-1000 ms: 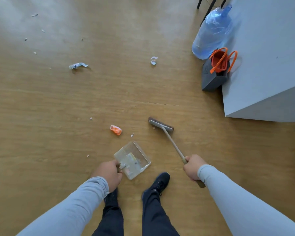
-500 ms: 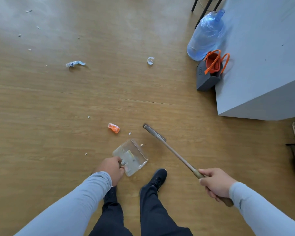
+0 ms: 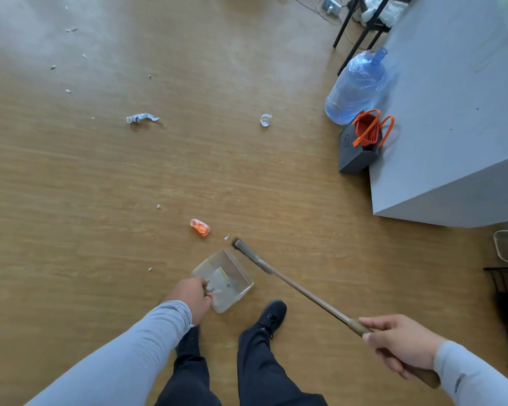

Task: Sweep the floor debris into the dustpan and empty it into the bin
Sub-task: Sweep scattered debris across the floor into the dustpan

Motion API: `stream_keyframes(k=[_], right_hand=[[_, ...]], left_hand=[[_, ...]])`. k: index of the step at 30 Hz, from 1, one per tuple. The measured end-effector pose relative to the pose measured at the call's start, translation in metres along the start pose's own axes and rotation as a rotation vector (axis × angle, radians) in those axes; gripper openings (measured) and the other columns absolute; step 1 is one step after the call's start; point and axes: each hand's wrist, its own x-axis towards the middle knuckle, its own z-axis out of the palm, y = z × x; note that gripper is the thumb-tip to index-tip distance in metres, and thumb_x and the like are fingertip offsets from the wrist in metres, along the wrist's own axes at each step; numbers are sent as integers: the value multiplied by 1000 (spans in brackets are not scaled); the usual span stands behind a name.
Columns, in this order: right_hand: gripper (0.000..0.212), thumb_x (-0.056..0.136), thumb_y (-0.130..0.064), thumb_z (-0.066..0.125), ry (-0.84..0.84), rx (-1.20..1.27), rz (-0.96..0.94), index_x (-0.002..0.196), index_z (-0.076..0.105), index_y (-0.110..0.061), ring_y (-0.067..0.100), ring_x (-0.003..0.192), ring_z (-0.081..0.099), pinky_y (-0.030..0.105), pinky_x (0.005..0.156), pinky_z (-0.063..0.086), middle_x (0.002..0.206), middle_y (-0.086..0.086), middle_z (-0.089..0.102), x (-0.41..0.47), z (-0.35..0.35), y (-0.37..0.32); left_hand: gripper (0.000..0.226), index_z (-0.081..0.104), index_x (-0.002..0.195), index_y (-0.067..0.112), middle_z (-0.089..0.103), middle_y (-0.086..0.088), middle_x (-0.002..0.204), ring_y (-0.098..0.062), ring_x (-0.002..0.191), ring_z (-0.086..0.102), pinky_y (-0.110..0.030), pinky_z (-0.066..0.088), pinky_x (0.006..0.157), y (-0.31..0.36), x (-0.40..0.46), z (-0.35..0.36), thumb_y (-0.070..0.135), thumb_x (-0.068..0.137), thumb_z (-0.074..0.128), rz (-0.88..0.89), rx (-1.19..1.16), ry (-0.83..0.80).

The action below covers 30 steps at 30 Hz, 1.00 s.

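Clear dustpan (image 3: 228, 278) is gripped by left hand (image 3: 191, 297); brush (image 3: 291, 284) handle is gripped by right hand (image 3: 402, 342); orange wrapper (image 3: 200, 227) lies just beyond dustpan.

Likely an office or workroom: wood-look vinyl floor (image 3: 129, 186), a plain grey counter (image 3: 458, 112) at two o'clock, a large water-cooler bottle (image 3: 355, 89) and cables (image 3: 320, 7) at one o'clock.

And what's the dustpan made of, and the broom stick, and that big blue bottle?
The dustpan looks like clear plastic: you can see the floor and scraps through it. The broom stick seems to be matte brown wood, though painted metal is possible. The big blue bottle looks like see-through tinted plastic, shiny and slightly crinkled.
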Motion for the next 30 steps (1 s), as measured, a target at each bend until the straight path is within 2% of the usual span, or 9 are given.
stream_keyframes(k=[2, 6, 11, 15, 18, 20, 21, 24, 30], right_hand=[[57, 97, -11, 58, 55, 19, -17, 151, 42, -18, 19, 41, 41, 27, 40, 39, 60, 15, 53, 10, 5, -11], [58, 93, -11, 57, 144, -34, -67, 150, 44, -20, 21, 44, 44, 28, 43, 42, 59, 15, 56, 45, 15, -44], [57, 92, -12, 53, 162, -108, -89, 147, 47, -25, 23, 50, 46, 26, 44, 42, 61, 13, 58, 90, 33, -100], [46, 92, -5, 47, 182, -406, -76, 134, 58, -22, 26, 62, 51, 27, 50, 44, 77, 9, 60, 110, 72, -130], [37, 90, -5, 52, 112, -634, -54, 124, 63, -15, 20, 56, 55, 27, 51, 48, 78, 6, 63, 93, 79, -132], [35, 91, -9, 53, 10, -565, -37, 122, 59, -23, 19, 42, 48, 26, 48, 46, 62, 8, 60, 71, 51, -128], [39, 92, -12, 55, -18, -492, -30, 128, 55, -26, 19, 37, 44, 25, 46, 44, 58, 10, 58, 59, 31, -125], [49, 96, -17, 58, -38, -378, -26, 144, 49, -23, 17, 36, 41, 26, 46, 41, 58, 11, 57, 29, -12, -107], [58, 95, -16, 54, 38, -399, -71, 151, 41, -24, 18, 39, 46, 24, 44, 45, 57, 10, 59, 52, 34, -102]], left_hand=[[35, 60, 128, 24, 70, 3, 111, -16, 89, 67, -34, 58, 83, -4, -2, 0, 31, 94, 53, -13, -3, 8], [34, 60, 127, 23, 70, 2, 106, -16, 81, 66, -28, 53, 70, -14, -6, 0, 30, 95, 53, -59, -14, 48], [33, 61, 126, 24, 70, 3, 109, -19, 87, 67, -28, 53, 74, -28, 1, -3, 32, 95, 53, -141, -66, 111], [35, 60, 129, 25, 69, 3, 112, -18, 87, 65, -28, 52, 73, -32, 10, -4, 33, 95, 54, -155, -67, 126], [33, 60, 127, 24, 68, 2, 103, -19, 82, 64, -27, 47, 67, -40, 9, -4, 34, 96, 54, -170, -72, 127], [32, 60, 125, 25, 68, 3, 97, -20, 80, 65, -27, 47, 65, -47, 6, -3, 34, 95, 54, -174, -80, 121], [31, 61, 124, 26, 68, 3, 94, -19, 78, 65, -27, 47, 64, -50, 4, -3, 35, 95, 54, -173, -82, 119], [31, 61, 123, 26, 67, 4, 90, -17, 73, 64, -28, 49, 61, -52, 2, -2, 34, 95, 53, -159, -72, 114], [30, 60, 122, 27, 70, 2, 96, -19, 78, 65, -29, 52, 66, -52, 0, -1, 34, 95, 51, -146, -59, 116]])
